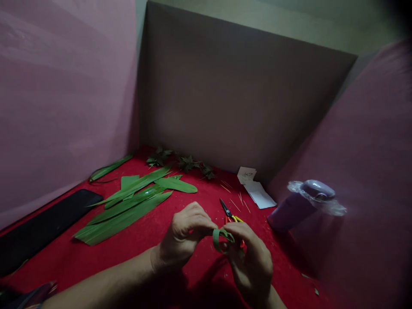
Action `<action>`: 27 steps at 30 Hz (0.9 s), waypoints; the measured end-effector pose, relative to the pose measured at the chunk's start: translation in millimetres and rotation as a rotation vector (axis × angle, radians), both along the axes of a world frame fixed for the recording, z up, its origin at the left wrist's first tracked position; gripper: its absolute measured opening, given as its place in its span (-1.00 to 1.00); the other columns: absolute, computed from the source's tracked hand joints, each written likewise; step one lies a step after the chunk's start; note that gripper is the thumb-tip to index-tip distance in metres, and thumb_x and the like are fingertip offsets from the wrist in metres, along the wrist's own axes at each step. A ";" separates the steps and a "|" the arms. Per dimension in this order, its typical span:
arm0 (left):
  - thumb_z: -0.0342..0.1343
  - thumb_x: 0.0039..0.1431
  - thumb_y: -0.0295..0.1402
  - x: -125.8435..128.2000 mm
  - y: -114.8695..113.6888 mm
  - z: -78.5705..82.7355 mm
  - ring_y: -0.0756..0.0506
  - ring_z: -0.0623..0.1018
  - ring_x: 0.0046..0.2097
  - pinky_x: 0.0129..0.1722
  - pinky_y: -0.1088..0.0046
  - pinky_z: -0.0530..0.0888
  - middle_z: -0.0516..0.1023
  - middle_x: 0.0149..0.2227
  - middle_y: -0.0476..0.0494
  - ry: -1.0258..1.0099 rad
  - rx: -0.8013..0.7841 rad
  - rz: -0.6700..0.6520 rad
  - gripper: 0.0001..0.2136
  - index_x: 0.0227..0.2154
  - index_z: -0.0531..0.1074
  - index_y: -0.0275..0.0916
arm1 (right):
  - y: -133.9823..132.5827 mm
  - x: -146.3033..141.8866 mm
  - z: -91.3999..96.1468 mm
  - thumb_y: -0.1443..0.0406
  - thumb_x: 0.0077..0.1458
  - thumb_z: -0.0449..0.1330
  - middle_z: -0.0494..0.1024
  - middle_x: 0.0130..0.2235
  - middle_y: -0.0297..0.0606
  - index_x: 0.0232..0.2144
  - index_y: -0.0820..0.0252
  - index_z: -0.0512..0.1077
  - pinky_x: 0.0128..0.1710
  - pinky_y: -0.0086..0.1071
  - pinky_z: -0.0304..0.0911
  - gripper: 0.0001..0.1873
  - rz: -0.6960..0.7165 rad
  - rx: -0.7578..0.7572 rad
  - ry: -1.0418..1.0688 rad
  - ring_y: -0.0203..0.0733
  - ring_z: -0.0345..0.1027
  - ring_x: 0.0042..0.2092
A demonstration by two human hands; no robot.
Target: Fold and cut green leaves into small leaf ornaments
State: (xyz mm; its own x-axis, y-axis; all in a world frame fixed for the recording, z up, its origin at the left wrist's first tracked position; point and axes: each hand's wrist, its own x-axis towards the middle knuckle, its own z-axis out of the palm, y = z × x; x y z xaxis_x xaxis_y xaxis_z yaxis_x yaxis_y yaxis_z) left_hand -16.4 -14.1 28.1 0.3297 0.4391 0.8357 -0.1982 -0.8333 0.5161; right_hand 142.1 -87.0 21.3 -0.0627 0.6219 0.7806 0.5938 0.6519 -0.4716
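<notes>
My left hand [185, 236] and my right hand [249, 262] meet just above the red cloth [154, 253], both pinched on a narrow green leaf strip [220, 237] bent into a small loop between them. The fingers of each hand are closed on the strip. Small scissors [229, 213] with yellow and red handles lie on the cloth just behind my right hand. Long green leaves [125, 210] lie spread to the left of my left hand.
A black flat object [45, 227] lies at the left edge. A purple bottle wrapped in plastic [301, 204] lies at the right. White paper slips [255, 186], thin sticks [238, 201] and dark leafy sprigs [183, 163] sit near the brown back board. Pink walls enclose both sides.
</notes>
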 end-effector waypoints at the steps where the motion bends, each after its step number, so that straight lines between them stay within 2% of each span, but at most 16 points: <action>1: 0.10 0.03 -0.57 0.3 0.2 -1.0 0.01 0.37 -0.41 -0.40 0.46 0.36 0.49 -0.51 -0.08 0.001 -0.008 -0.006 -0.86 -0.37 0.49 -0.26 | 0.3 -1.1 0.5 0.50 0.01 0.12 0.47 -0.34 -0.22 -0.20 0.16 0.34 -0.43 -0.39 0.30 -0.72 -0.012 -0.002 0.011 -0.22 0.36 -0.35; 4: 0.11 0.02 -0.57 0.8 -0.2 -2.7 0.01 0.38 -0.41 -0.40 0.46 0.36 0.48 -0.51 -0.08 -0.013 -0.038 -0.025 -0.86 -0.37 0.49 -0.26 | 1.6 -4.0 1.9 0.54 0.02 0.09 0.46 -0.40 -0.26 -0.28 0.16 0.36 -0.50 -0.44 0.26 -0.76 -0.014 -0.006 0.026 -0.26 0.34 -0.41; 10: 0.12 0.04 -0.49 -0.5 -2.7 1.1 0.00 0.37 -0.43 -0.41 0.46 0.35 0.45 -0.56 -0.10 0.028 -0.206 -0.007 -0.93 -0.47 0.49 -0.31 | 4.5 -3.1 -1.2 0.57 -0.02 0.09 0.44 -0.38 -0.23 -0.32 0.17 0.35 -0.38 -0.36 0.29 -0.74 0.019 0.025 -0.011 -0.21 0.36 -0.32; 19: 0.11 0.05 -0.47 0.1 0.3 -5.7 0.01 0.36 -0.40 -0.37 0.47 0.32 0.42 -0.53 -0.06 -0.008 -0.315 0.038 -0.94 -0.48 0.46 -0.28 | 8.7 5.2 -5.0 0.55 -0.13 0.08 0.41 -0.34 -0.18 -0.33 0.21 0.30 -0.40 -0.34 0.24 -0.73 0.037 0.053 -0.228 -0.19 0.31 -0.33; 24: 0.10 0.06 -0.45 -1.0 1.9 -4.5 0.01 0.36 -0.39 -0.36 0.48 0.32 0.41 -0.51 -0.05 -0.027 -0.345 0.064 -0.94 -0.48 0.45 -0.29 | 11.6 12.9 -6.4 0.49 -0.10 0.06 0.38 -0.39 -0.24 -0.42 0.18 0.24 -0.43 -0.35 0.18 -0.83 0.068 -0.037 -0.276 -0.22 0.27 -0.39; 27: 0.11 0.05 -0.42 -1.2 1.3 -1.9 0.02 0.36 -0.40 -0.38 0.49 0.32 0.40 -0.52 -0.05 -0.016 -0.390 0.084 -0.92 -0.50 0.44 -0.30 | 12.2 14.7 -5.9 0.44 -0.05 0.07 0.40 -0.34 -0.22 -0.37 0.18 0.27 -0.34 -0.29 0.22 -0.87 0.067 -0.083 -0.266 -0.18 0.30 -0.32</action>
State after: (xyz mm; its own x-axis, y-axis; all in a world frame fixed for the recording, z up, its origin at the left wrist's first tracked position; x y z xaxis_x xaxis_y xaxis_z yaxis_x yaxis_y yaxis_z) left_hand -17.7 -12.7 26.2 0.2674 0.7491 0.6061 -0.1485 -0.5894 0.7941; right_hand 156.8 -74.8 15.4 -0.3015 0.6708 0.6776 0.6611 0.6592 -0.3584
